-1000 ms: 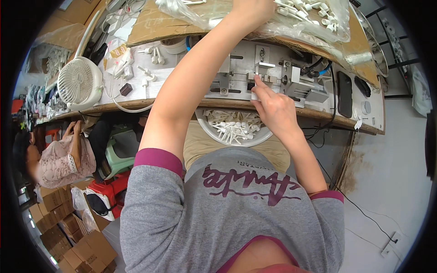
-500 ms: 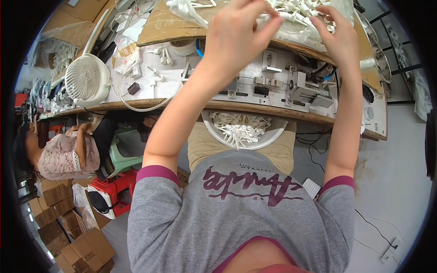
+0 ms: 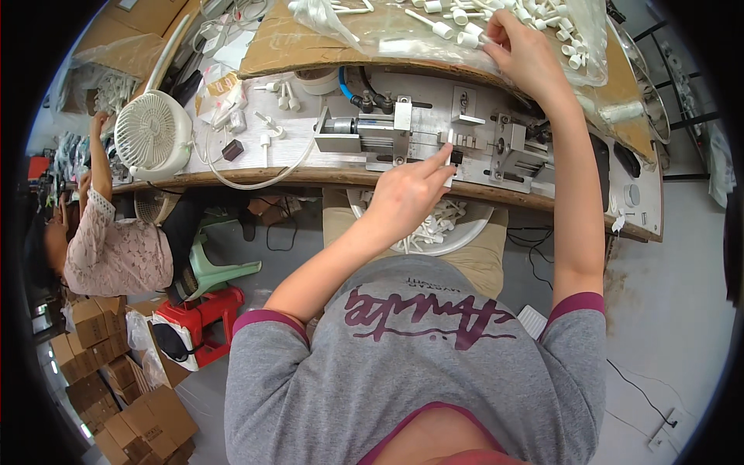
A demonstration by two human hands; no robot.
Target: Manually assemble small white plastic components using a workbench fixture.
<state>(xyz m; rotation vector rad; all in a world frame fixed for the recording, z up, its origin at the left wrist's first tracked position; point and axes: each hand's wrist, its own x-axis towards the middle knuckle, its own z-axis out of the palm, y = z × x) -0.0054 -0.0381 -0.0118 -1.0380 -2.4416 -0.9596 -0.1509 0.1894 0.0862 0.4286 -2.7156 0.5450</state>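
Note:
My left hand [image 3: 403, 194] is closed on a small white plastic piece [image 3: 450, 138], held upright against the metal jig [image 3: 470, 142] at the middle of the bench fixture. The piece's lower part is partly hidden by my fingers. Farther off and to the right, my right hand [image 3: 527, 58] pinches a white plastic stem with a cup-shaped end [image 3: 470, 39] at the edge of a loose pile. That pile of white stemmed parts [image 3: 535, 14] lies on clear plastic sheeting over cardboard [image 3: 310, 43]. A bowl [image 3: 473, 236] with more white parts rests on my lap, partly behind my left hand.
Metal clamp blocks [image 3: 401, 128] with a blue hose [image 3: 345, 85] are mounted on the bench [image 3: 294, 159]. A white fan [image 3: 153, 133] and cables stand to the left. Another person [image 3: 120, 248] sits at far left beside a green stool [image 3: 213, 263], a red case and cardboard boxes [image 3: 147, 426].
My left hand has come down from the pile to the jig with a white piece. My right hand has shifted left and closed at the pile. The other person's arm has reached up.

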